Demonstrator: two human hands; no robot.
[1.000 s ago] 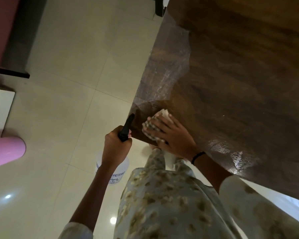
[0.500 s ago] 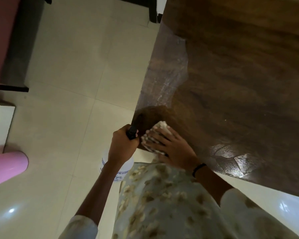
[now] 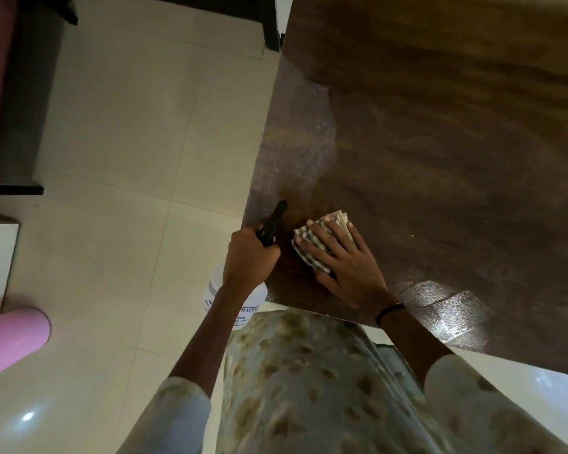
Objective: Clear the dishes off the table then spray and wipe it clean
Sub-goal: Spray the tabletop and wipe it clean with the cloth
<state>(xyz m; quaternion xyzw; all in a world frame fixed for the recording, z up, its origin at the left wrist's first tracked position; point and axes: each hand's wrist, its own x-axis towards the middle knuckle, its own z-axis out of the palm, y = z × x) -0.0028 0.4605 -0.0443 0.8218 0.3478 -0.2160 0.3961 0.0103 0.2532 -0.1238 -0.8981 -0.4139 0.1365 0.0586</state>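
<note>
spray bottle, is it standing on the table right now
No, the left hand holds the spray bottle by its black trigger head, beside the table edge, with its white body over the floor.

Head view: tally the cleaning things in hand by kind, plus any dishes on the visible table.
Spray bottle: 1, gripped by the left hand
Checked cloth: 1, pressed flat under the right hand
Dishes on the visible table: 0
Total: 2
</note>
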